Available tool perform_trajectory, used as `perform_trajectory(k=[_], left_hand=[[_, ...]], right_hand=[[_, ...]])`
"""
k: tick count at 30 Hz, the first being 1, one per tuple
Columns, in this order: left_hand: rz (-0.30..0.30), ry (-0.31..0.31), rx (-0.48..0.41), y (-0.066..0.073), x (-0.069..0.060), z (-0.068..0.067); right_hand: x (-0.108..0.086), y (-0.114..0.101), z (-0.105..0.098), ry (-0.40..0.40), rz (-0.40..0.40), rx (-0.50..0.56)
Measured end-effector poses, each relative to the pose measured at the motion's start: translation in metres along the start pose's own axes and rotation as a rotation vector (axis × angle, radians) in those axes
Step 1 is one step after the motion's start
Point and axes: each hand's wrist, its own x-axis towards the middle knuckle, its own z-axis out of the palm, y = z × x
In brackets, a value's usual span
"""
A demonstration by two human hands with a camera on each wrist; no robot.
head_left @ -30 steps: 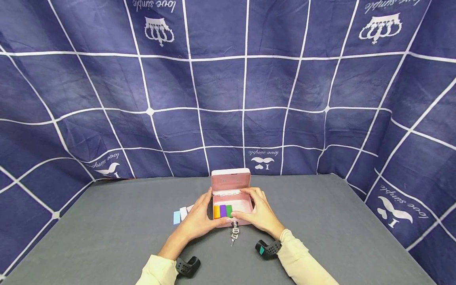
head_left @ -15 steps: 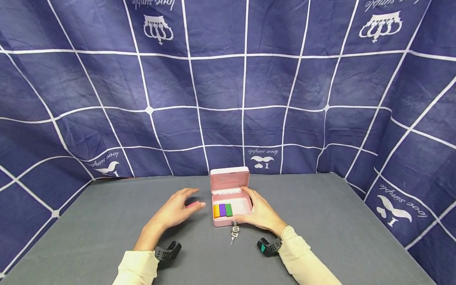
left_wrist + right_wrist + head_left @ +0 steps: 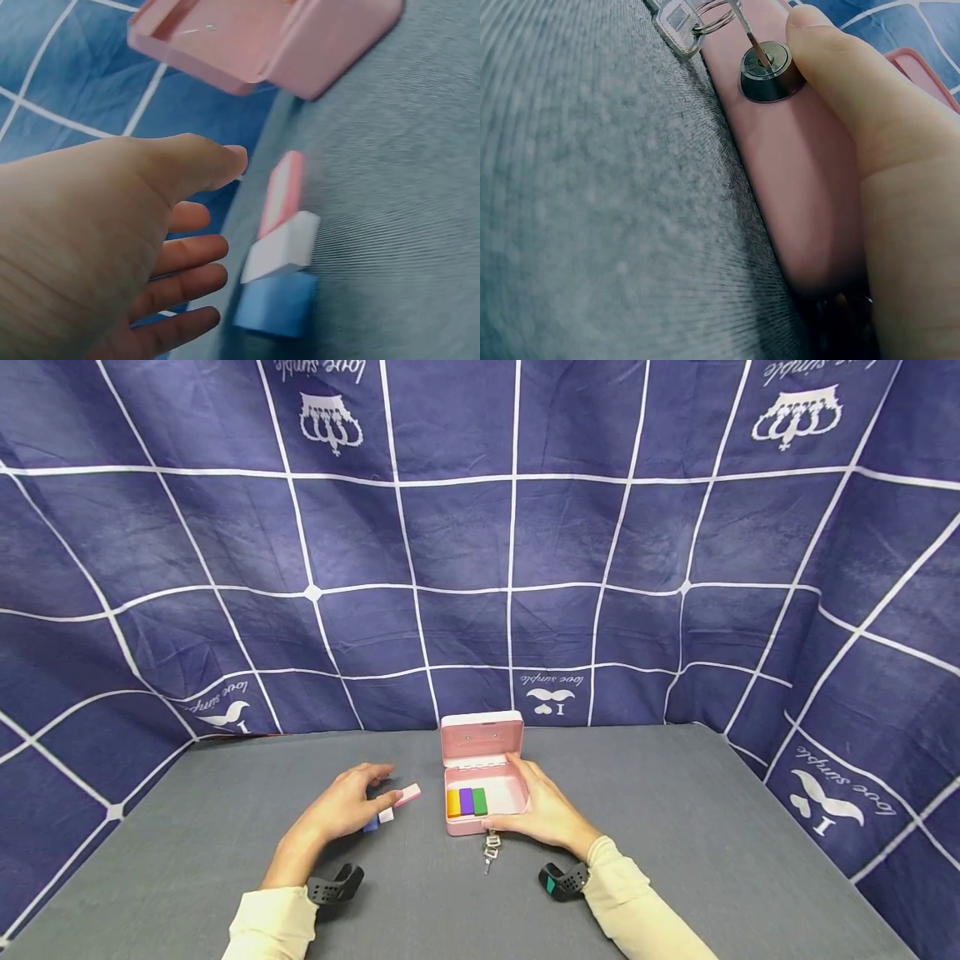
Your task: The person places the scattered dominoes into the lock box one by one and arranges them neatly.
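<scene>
In the head view, a small pink lock box [image 3: 459, 828] stands with its lid [image 3: 482, 740] raised. Inside, at its left, lie an orange block [image 3: 453, 804], a purple block [image 3: 467, 802] and a green block [image 3: 480, 802] side by side. My right hand [image 3: 551, 810] grips the box's right side, thumb at the front edge and fingers towards the back. My left hand [image 3: 341, 806] hovers at the left, holding nothing. Beneath and beside it lie a pink-and-white block [image 3: 281, 196], a white block [image 3: 283, 247] and a blue block [image 3: 277, 304], touching in a row.
Keys [image 3: 679, 30] hang on a ring from the lock [image 3: 756, 79] on the box's front. Grey cloth covers the table [image 3: 660, 810]. Behind it hangs a navy curtain [image 3: 570, 543] with white lines. Black straps [image 3: 337, 885] sit at both wrists.
My left hand has let go of the box's left side and moved left over the loose blocks. The right hand stays on the box.
</scene>
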Motion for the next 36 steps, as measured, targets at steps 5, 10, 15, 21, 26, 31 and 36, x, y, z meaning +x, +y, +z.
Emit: perform_trajectory(k=[5,10,15,21,26,31,36], left_hand=[[0.037,0.013,0.017,-0.003,0.002,0.014],[0.056,0.025,0.017,-0.004,0.002,0.017],[0.075,-0.018,0.013,-0.004,0.004,0.015],[0.103,-0.042,0.070,-0.001,0.002,0.017],[0.103,-0.049,0.096,0.001,0.001,0.020],[0.082,-0.078,0.090,0.005,-0.001,0.019],[0.067,-0.076,0.059,0.006,-0.001,0.017]], right_hand=[[0.000,0.002,0.002,0.002,-0.009,-0.008],[0.001,0.003,0.003,0.002,-0.040,-0.001],[0.002,0.002,0.002,-0.005,-0.037,0.003],[0.001,0.003,0.001,-0.003,-0.041,0.005],[0.000,0.004,0.001,-0.002,-0.050,0.013],[0.000,0.005,0.001,0.003,-0.057,0.013],[0.000,0.004,0.002,0.001,-0.060,0.015]])
